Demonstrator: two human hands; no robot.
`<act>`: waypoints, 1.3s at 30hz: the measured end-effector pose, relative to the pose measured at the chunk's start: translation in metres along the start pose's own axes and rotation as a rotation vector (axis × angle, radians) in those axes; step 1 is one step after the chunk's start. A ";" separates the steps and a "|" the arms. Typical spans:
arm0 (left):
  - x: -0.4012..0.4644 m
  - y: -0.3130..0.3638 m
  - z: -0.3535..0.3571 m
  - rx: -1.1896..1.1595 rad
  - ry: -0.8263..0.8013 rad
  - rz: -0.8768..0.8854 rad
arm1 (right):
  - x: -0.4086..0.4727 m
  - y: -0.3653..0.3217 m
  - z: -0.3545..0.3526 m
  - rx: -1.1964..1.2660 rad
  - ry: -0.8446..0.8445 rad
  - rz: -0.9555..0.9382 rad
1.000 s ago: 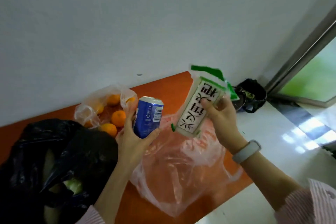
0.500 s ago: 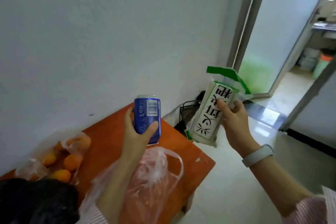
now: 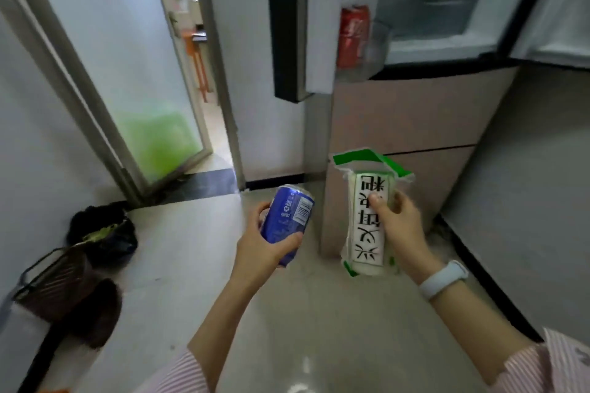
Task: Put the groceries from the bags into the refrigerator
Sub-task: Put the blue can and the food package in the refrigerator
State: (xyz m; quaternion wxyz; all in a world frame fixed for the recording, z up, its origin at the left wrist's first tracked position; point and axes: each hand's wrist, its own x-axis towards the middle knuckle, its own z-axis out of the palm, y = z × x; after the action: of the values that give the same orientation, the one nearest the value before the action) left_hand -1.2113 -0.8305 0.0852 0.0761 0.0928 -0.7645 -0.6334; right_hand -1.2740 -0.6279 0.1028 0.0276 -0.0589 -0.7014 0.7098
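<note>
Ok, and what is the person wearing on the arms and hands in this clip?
Both hands, left hand and right hand, are bare: no gloves or rings visible. The right wrist carries a pale, smooth wristband. Both forearms are bare; pink-and-white striped sleeves are pushed up toward the elbows.

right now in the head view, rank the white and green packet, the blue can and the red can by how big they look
1. white and green packet, held by the right hand
2. blue can, held by the left hand
3. red can in the fridge door shelf

The red can stands farther from the camera, so its true size against the blue can is unsure.
</note>
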 end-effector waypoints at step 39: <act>0.511 0.365 0.405 0.039 0.457 0.713 | 0.619 -0.322 -0.259 -0.199 0.180 -1.008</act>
State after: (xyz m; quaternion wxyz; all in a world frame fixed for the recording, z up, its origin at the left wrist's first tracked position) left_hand -1.8191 -0.4999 0.3683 0.4560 -0.0380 -0.7242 -0.5159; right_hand -1.8702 -0.2912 0.3947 0.4203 0.2229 -0.7016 0.5306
